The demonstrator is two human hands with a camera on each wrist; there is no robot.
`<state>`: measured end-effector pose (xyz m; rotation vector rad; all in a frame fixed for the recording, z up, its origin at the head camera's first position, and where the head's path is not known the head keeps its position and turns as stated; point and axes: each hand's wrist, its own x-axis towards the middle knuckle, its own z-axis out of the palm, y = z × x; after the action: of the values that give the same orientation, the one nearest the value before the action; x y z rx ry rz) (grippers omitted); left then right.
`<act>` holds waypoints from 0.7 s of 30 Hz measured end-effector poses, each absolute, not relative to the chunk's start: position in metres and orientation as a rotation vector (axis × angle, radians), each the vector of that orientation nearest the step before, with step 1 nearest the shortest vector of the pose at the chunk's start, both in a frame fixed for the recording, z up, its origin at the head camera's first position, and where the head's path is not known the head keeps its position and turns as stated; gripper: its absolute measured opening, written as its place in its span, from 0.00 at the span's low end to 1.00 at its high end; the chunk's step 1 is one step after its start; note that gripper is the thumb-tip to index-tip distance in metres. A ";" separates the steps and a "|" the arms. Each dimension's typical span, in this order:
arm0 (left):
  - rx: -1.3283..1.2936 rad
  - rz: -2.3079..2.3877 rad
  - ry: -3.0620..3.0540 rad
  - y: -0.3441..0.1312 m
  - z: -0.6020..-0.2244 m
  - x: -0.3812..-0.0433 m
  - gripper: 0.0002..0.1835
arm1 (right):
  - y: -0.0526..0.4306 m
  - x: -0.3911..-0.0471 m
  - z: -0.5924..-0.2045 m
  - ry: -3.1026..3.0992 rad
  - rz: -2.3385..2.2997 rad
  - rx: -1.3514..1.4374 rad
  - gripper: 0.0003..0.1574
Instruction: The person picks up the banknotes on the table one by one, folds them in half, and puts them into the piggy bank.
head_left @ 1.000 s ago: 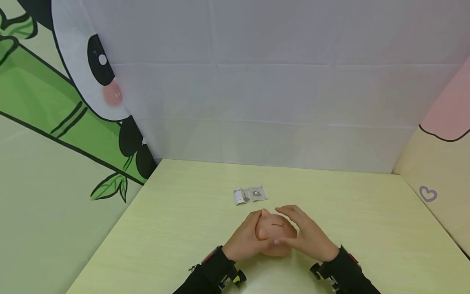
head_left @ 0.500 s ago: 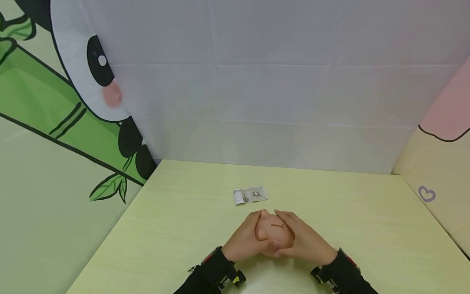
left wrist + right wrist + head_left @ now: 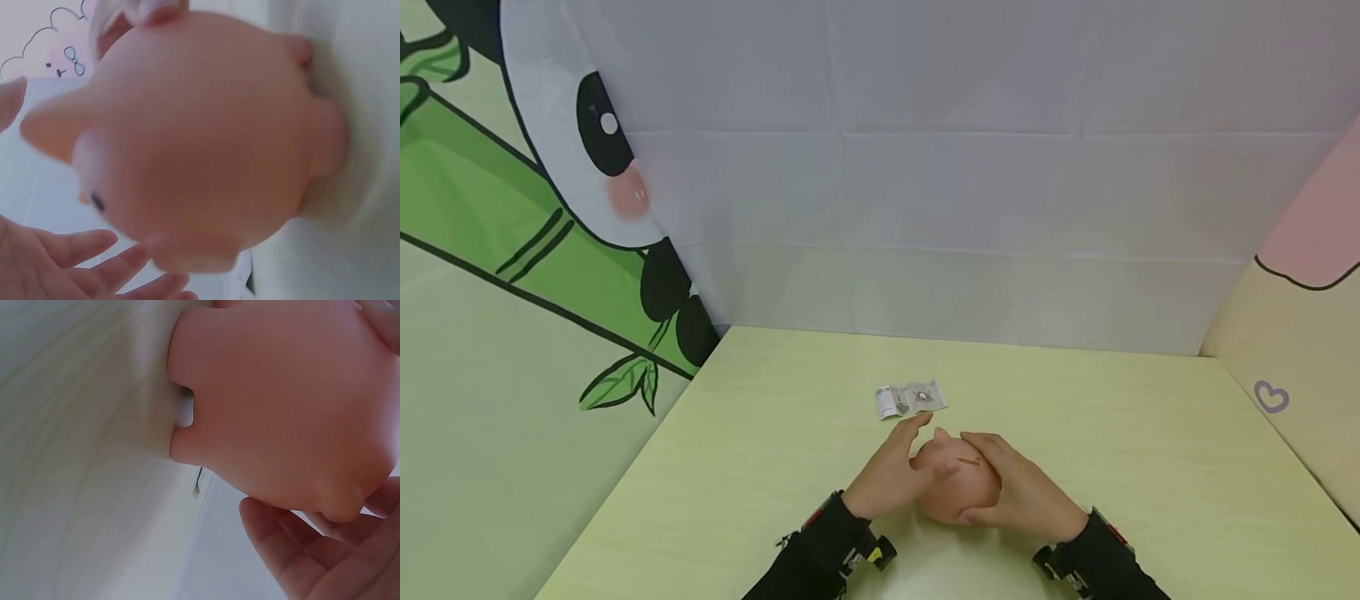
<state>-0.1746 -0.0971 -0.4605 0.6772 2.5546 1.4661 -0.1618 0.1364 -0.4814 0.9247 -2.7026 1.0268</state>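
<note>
A pink piggy bank point(image 3: 955, 492) stands on its short legs on the table, with a thin slot point(image 3: 967, 461) in its back. My right hand point(image 3: 1030, 492) holds its right side, fingers on the far side and thumb at the near side. At its left is my left hand point(image 3: 891, 475), fingers spread and loosened, thumb overlapping the pig's top. The left wrist view shows an ear, an eye and the snout point(image 3: 197, 253), with left fingertips right beside the snout. In the right wrist view, curled fingers point(image 3: 275, 537) of the right hand lie along the pig near its tail.
Just beyond the left hand lies a creased, printed piece of paper point(image 3: 912, 399), pale grey, banknote-like. The light wooden table point(image 3: 775, 400) meets a white cloth backdrop point(image 3: 955, 183) at its far edge. Cartoon-printed panels stand at both sides.
My right hand has closed in on the pig's right side. My left hand has since loosened and shifted left, its fingers lifting off the pig, which has turned slightly.
</note>
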 end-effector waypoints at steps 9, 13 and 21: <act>0.473 1.461 2.695 -0.119 -0.442 -0.218 0.47 | 0.138 -0.163 -0.481 -2.724 1.065 0.918 0.60; 0.362 1.386 2.754 -0.130 -0.441 -0.243 0.47 | 0.139 -0.164 -0.480 -2.723 1.070 0.913 0.60; 0.249 1.204 2.766 -0.140 -0.446 -0.280 0.49 | 0.141 -0.167 -0.478 -2.737 1.077 0.912 0.59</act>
<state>-0.2799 -0.1400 -0.4459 0.2488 2.7665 1.2037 -0.1667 0.1411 -0.4777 0.9115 -2.7374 1.0773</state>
